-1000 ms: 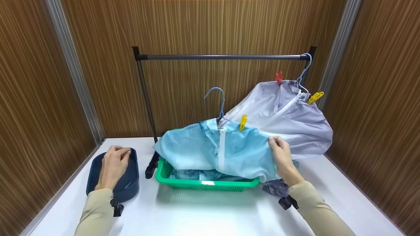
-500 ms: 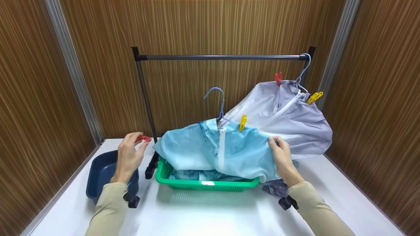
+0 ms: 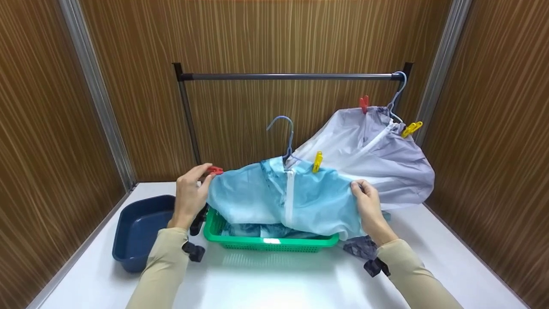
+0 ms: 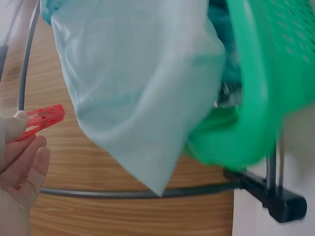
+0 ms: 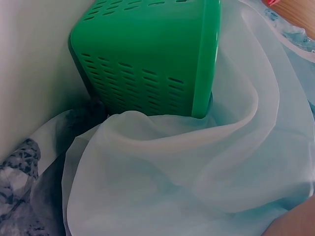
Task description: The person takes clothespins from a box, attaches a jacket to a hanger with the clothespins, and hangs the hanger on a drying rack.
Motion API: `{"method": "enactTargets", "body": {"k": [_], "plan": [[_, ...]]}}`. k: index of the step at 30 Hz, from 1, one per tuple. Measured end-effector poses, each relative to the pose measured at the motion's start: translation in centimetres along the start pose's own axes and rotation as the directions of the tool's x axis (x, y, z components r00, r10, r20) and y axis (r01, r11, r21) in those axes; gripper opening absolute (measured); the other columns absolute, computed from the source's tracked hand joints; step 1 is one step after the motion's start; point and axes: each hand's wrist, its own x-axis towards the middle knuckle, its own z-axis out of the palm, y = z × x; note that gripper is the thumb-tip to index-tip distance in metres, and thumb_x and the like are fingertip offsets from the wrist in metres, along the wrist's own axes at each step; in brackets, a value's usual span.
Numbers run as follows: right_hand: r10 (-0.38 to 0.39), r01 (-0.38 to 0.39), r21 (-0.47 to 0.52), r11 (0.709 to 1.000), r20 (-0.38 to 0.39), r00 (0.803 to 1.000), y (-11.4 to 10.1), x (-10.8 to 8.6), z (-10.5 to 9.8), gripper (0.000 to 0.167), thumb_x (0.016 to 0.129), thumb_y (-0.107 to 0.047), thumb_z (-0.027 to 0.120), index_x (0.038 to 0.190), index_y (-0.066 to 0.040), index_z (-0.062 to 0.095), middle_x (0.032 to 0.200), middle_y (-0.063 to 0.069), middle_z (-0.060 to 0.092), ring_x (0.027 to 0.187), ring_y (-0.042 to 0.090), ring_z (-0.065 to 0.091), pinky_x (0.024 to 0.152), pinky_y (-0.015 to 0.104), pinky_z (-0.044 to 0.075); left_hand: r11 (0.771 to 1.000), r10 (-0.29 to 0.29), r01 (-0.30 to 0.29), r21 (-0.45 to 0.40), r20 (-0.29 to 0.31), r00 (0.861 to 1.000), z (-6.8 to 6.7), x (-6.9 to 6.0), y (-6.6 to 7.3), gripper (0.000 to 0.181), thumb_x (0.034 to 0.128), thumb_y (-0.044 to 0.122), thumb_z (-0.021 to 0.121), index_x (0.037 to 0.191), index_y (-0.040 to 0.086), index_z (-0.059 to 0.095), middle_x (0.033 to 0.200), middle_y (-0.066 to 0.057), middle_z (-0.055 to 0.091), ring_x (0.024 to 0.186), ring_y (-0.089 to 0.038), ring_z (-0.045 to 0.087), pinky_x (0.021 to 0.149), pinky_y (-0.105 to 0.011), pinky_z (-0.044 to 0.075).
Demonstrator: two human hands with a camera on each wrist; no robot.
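Between thumb and fingers, my left hand [image 3: 191, 195] pinches a red clothespin [image 3: 215, 170], held beside the left shoulder of a light blue zip jacket [image 3: 253, 189]. In the left wrist view the clothespin [image 4: 47, 117] is apart from the jacket's edge. My right hand [image 3: 369, 210] grips the jacket's right side. The jacket is on a blue hanger [image 3: 291, 133] whose hook is free of the rail. A yellow clothespin [image 3: 317, 162] clips the jacket right of the zipper. In the right wrist view the jacket's pale fabric [image 5: 162, 172] drapes past the basket.
A green basket [image 3: 270, 244] holding patterned fabric stands beneath the jacket. A dark blue bin [image 3: 139, 227] is at left. Behind, a rack rail [image 3: 279, 77] carries a grey jacket [image 3: 364, 141] at its right end, with a red clothespin [image 3: 364, 104] and yellow clothespins [image 3: 411, 129].
My left hand has risen from the blue bin and moved right to the jacket's left shoulder, bringing the red clothespin. The right hand keeps its grip in place.
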Motion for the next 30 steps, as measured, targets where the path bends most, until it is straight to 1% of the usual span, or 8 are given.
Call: {"method": "enactTargets", "body": {"k": [4, 8, 12, 15, 21, 24, 27, 30], "plan": [[0.0, 0.0, -0.003, 1.0, 0.006, 1.0, 0.0, 0.0, -0.1, 0.02, 0.105, -0.021, 0.044, 0.097, -0.006, 0.054, 0.084, -0.005, 0.05, 0.078, 0.009, 0.048, 0.073, 0.022, 0.042, 0.999, 0.014, -0.014, -0.041, -0.003, 1.0, 0.9, 0.4, 1.0, 0.02, 0.0864, 0.0, 0.072, 0.106, 0.0, 0.074, 0.1, -0.014, 0.075, 0.085, -0.024, 0.073, 0.073, -0.038, 0.06], [0.005, -0.005, -0.003, 1.0, -0.007, 1.0, 0.0, 0.0, 0.0, 0.02, 0.105, -0.021, 0.045, 0.096, -0.007, 0.055, 0.083, -0.005, 0.05, 0.078, 0.009, 0.048, 0.074, 0.022, 0.042, 0.996, 0.017, -0.015, -0.083, 0.023, 1.0, 1.8, 0.8, 2.0, 0.018, 0.0867, 0.001, 0.072, 0.105, 0.001, 0.075, 0.1, -0.013, 0.076, 0.089, -0.025, 0.074, 0.077, -0.036, 0.059], [0.006, -0.006, -0.002, 1.0, -0.006, 1.0, 0.0, 0.0, 0.1, 0.018, 0.105, -0.02, 0.046, 0.095, -0.007, 0.055, 0.083, -0.005, 0.05, 0.078, 0.009, 0.049, 0.074, 0.022, 0.042, 0.994, 0.03, -0.025, -0.106, 0.042, 0.999, 2.5, 1.1, 2.5, 0.017, 0.0869, 0.001, 0.071, 0.103, 0.002, 0.076, 0.098, -0.012, 0.076, 0.089, -0.024, 0.074, 0.078, -0.036, 0.059], [0.001, -0.001, 0.001, 1.0, 0.012, 1.0, -0.1, -0.1, 0.1, 0.018, 0.105, -0.02, 0.045, 0.095, -0.007, 0.054, 0.084, -0.004, 0.049, 0.078, 0.01, 0.048, 0.074, 0.022, 0.042, 0.994, 0.039, -0.032, -0.107, 0.062, 0.997, 3.1, 1.4, 2.6, 0.015, 0.0871, 0.001, 0.071, 0.101, 0.002, 0.076, 0.097, -0.011, 0.076, 0.088, -0.023, 0.074, 0.078, -0.036, 0.059], [-0.01, 0.009, 0.03, 1.0, 0.047, 0.999, -0.1, -0.1, 0.1, 0.019, 0.105, -0.02, 0.046, 0.095, -0.005, 0.053, 0.082, -0.003, 0.046, 0.075, 0.011, 0.046, 0.071, 0.023, 0.04, 0.997, 0.047, -0.039, -0.063, 0.134, 0.99, 3.5, 1.7, 2.7, 0.012, 0.089, 0.005, 0.069, 0.099, 0.004, 0.077, 0.095, -0.01, 0.076, 0.086, -0.021, 0.074, 0.077, -0.035, 0.059], [-0.013, 0.009, 0.069, 0.998, 0.056, 0.998, -0.1, -0.1, 0.1, 0.018, 0.104, -0.018, 0.046, 0.093, -0.006, 0.053, 0.081, -0.003, 0.046, 0.075, 0.01, 0.046, 0.071, 0.023, 0.041, 0.998, 0.028, -0.018, -0.064, 0.159, 0.987, 3.5, 1.7, 2.7, 0.013, 0.0892, 0.005, 0.069, 0.1, 0.004, 0.077, 0.096, -0.01, 0.076, 0.088, -0.022, 0.074, 0.077, -0.037, 0.059], [-0.015, 0.008, 0.111, 0.994, 0.064, 0.998, -0.1, -0.1, 0.0, 0.017, 0.104, -0.016, 0.046, 0.091, -0.007, 0.053, 0.081, -0.003, 0.047, 0.076, 0.009, 0.047, 0.072, 0.022, 0.041, 0.998, -0.008, 0.022, -0.062, 0.216, 0.976, 3.3, 1.9, 2.8, 0.018, 0.0907, 0.005, 0.068, 0.107, 0.002, 0.074, 0.102, -0.012, 0.075, 0.095, -0.025, 0.072, 0.083, -0.041, 0.058], [-0.023, 0.013, 0.127, 0.992, 0.071, 0.997, -0.1, -0.1, -0.1, 0.017, 0.104, -0.015, 0.046, 0.091, -0.008, 0.053, 0.081, -0.004, 0.046, 0.076, 0.009, 0.047, 0.072, 0.021, 0.041, 0.996, -0.056, 0.075, -0.051, 0.305, 0.951, 3.1, 2.1, 3.0, 0.027, 0.0933, 0.006, 0.065, 0.12, 0.001, 0.068, 0.113, -0.015, 0.071, 0.106, -0.029, 0.068, 0.091, -0.044, 0.055]]}}
